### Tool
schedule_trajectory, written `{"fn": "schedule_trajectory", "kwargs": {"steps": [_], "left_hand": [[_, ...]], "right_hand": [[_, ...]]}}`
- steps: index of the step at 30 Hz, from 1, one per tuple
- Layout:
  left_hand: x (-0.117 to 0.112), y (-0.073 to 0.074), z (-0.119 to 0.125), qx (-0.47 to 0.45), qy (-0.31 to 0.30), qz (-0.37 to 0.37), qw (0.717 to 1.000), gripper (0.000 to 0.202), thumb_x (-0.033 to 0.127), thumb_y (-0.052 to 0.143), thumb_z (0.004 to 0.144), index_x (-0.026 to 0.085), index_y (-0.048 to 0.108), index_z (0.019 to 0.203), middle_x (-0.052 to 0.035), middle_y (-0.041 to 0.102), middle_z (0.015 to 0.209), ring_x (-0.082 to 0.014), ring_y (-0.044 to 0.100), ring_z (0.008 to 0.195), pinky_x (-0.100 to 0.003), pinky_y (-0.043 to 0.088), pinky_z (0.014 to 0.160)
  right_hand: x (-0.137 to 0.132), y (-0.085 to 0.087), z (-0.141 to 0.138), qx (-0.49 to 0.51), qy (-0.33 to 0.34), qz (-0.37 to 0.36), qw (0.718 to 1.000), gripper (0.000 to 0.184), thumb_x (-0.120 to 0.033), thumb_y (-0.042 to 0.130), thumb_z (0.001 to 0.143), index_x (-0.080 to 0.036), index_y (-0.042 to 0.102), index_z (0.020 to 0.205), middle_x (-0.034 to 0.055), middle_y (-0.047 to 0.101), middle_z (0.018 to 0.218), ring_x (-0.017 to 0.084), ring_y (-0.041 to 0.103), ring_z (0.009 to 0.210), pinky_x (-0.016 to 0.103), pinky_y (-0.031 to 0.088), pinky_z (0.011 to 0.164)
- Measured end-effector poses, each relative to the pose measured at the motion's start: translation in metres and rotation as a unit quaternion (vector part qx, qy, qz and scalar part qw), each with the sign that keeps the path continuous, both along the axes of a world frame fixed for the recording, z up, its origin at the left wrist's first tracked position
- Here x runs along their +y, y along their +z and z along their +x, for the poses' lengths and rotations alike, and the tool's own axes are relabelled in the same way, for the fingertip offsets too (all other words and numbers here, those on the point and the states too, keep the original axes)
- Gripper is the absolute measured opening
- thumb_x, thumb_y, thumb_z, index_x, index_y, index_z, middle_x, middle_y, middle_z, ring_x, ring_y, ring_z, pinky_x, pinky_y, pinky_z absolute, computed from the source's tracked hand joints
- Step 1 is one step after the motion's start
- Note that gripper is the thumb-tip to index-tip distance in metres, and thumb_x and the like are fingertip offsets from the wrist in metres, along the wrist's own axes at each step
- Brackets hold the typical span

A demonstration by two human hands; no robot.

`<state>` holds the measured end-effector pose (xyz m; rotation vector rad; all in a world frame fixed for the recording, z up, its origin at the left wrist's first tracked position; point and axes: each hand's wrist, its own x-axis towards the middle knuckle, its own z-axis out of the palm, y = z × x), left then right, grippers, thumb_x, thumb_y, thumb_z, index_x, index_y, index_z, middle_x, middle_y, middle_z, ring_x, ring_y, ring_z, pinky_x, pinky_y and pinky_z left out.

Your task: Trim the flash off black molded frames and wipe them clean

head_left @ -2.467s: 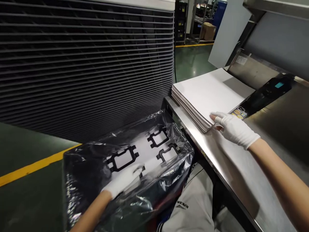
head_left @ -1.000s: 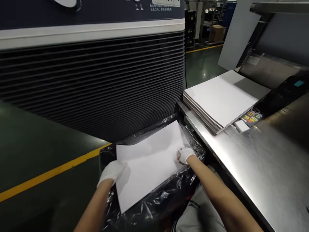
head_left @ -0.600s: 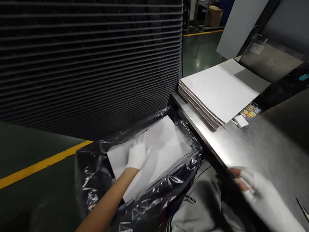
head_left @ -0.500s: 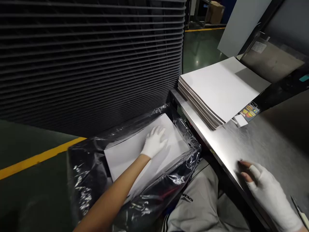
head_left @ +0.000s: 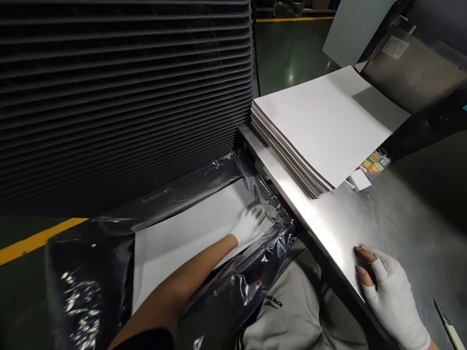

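left hand (head_left: 250, 225)'s lying spread and released on the white sheet (head_left: 193, 221), near the right end of the lined bin (head_left: 85, 291); right hand (head_left: 392, 289)'s hanging loose, grasping nothing, by the table (head_left: 343, 218)'s left edge; paper stack (head_left: 328, 121)'s sitting at its far-left corner

2 white-gloved hands (head_left: 249, 225), white sheet (head_left: 189, 228), black plastic liner (head_left: 251, 279), grey trousers (head_left: 292, 306), yellow stripe (head_left: 36, 242) on green floor (head_left: 292, 53).

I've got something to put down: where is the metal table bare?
A bare patch of the metal table lies between the small white block and the right hand. The far end is crowded by the sheet stack, that block and the patterned case.
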<state>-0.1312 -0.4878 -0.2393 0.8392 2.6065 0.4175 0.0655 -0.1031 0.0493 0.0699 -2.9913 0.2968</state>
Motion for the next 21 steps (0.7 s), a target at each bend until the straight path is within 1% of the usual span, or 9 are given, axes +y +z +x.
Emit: {"fn": "schedule_trajectory", "kwargs": {"steps": [2, 5, 8, 12, 15, 16, 18, 20, 21], "left_hand": [[-0.006, -0.001, 0.016, -0.013, -0.062, 0.016, 0.998, 0.059, 0.049, 0.062, 0.104, 0.028, 0.060, 0.158, -0.0129, 0.051, 0.166, -0.0391, 0.038, 0.150, -0.051, 0.017, 0.130], [-0.020, -0.005, 0.023, -0.019, -0.068, 0.015, 0.997, 0.065, 0.048, 0.068, 0.100, 0.021, 0.060, 0.158, -0.0196, 0.051, 0.164, -0.0442, 0.037, 0.149, -0.058, 0.020, 0.127], [-0.021, -0.010, 0.015, -0.020, -0.036, 0.010, 0.999, 0.067, 0.047, 0.070, 0.100, 0.020, 0.057, 0.161, -0.0196, 0.045, 0.170, -0.0465, 0.033, 0.154, -0.064, 0.018, 0.128], [0.008, -0.011, -0.003, -0.031, 0.038, 0.007, 0.999, 0.071, 0.046, 0.071, 0.103, 0.020, 0.050, 0.165, -0.0177, 0.038, 0.175, -0.0452, 0.030, 0.160, -0.068, 0.017, 0.131], [0.021, -0.003, -0.012, -0.065, 0.090, 0.004, 0.994, 0.069, 0.048, 0.077, 0.101, 0.022, 0.054, 0.161, -0.0154, 0.042, 0.173, -0.0426, 0.036, 0.159, -0.068, 0.027, 0.131], [0.018, 0.003, -0.012, -0.082, 0.111, -0.002, 0.990, 0.065, 0.048, 0.077, 0.101, 0.022, 0.057, 0.157, -0.0149, 0.046, 0.170, -0.0409, 0.043, 0.155, -0.067, 0.034, 0.128], [-0.003, 0.017, -0.007, -0.121, 0.170, -0.027, 0.978, 0.052, 0.046, 0.076, 0.103, 0.019, 0.065, 0.146, -0.0153, 0.060, 0.156, -0.0358, 0.061, 0.138, -0.061, 0.050, 0.118], [-0.038, 0.038, 0.007, -0.163, 0.236, -0.054, 0.956, 0.040, 0.042, 0.073, 0.107, 0.014, 0.070, 0.134, -0.0139, 0.070, 0.137, -0.0302, 0.071, 0.118, -0.054, 0.060, 0.105], [-0.059, 0.050, 0.017, -0.183, 0.265, -0.062, 0.945, 0.037, 0.040, 0.072, 0.108, 0.011, 0.070, 0.131, -0.0122, 0.071, 0.131, -0.0283, 0.072, 0.112, -0.051, 0.062, 0.100]], "right_hand": [[0.000, -0.001, 0.000, 0.000, 0.004, -0.001, 1.000, 0.037, -0.045, 0.051, 0.110, -0.028, 0.060, 0.140, 0.0156, 0.072, 0.129, 0.037, 0.072, 0.109, 0.054, 0.060, 0.090], [0.000, -0.001, -0.001, -0.002, 0.012, 0.001, 1.000, 0.038, -0.046, 0.050, 0.110, -0.027, 0.059, 0.142, 0.0170, 0.071, 0.129, 0.037, 0.071, 0.107, 0.055, 0.058, 0.089], [0.002, -0.002, -0.003, -0.001, 0.015, -0.004, 1.000, 0.038, -0.047, 0.048, 0.111, -0.026, 0.060, 0.140, 0.0167, 0.071, 0.127, 0.036, 0.070, 0.105, 0.054, 0.058, 0.087], [0.006, -0.004, -0.005, 0.004, 0.021, -0.010, 1.000, 0.039, -0.049, 0.049, 0.110, -0.024, 0.062, 0.136, 0.0164, 0.071, 0.124, 0.036, 0.070, 0.104, 0.052, 0.058, 0.087], [0.008, -0.004, -0.006, 0.008, 0.026, -0.005, 1.000, 0.038, -0.048, 0.048, 0.111, -0.022, 0.063, 0.134, 0.0170, 0.071, 0.123, 0.035, 0.070, 0.103, 0.051, 0.058, 0.086], [0.009, -0.004, -0.006, 0.008, 0.028, -0.004, 1.000, 0.038, -0.048, 0.048, 0.111, -0.021, 0.063, 0.134, 0.0171, 0.072, 0.123, 0.035, 0.070, 0.102, 0.050, 0.059, 0.084], [0.010, -0.003, -0.006, 0.007, 0.031, 0.000, 0.999, 0.039, -0.048, 0.048, 0.111, -0.021, 0.064, 0.133, 0.0165, 0.072, 0.121, 0.035, 0.071, 0.099, 0.048, 0.059, 0.080], [0.010, -0.004, -0.006, 0.002, 0.031, 0.011, 0.999, 0.040, -0.050, 0.047, 0.111, -0.021, 0.065, 0.133, 0.0155, 0.073, 0.119, 0.034, 0.071, 0.093, 0.046, 0.058, 0.073], [0.011, -0.004, -0.006, 0.000, 0.029, 0.018, 0.999, 0.041, -0.051, 0.047, 0.110, -0.022, 0.065, 0.133, 0.0151, 0.073, 0.118, 0.033, 0.070, 0.090, 0.045, 0.057, 0.070]]}}
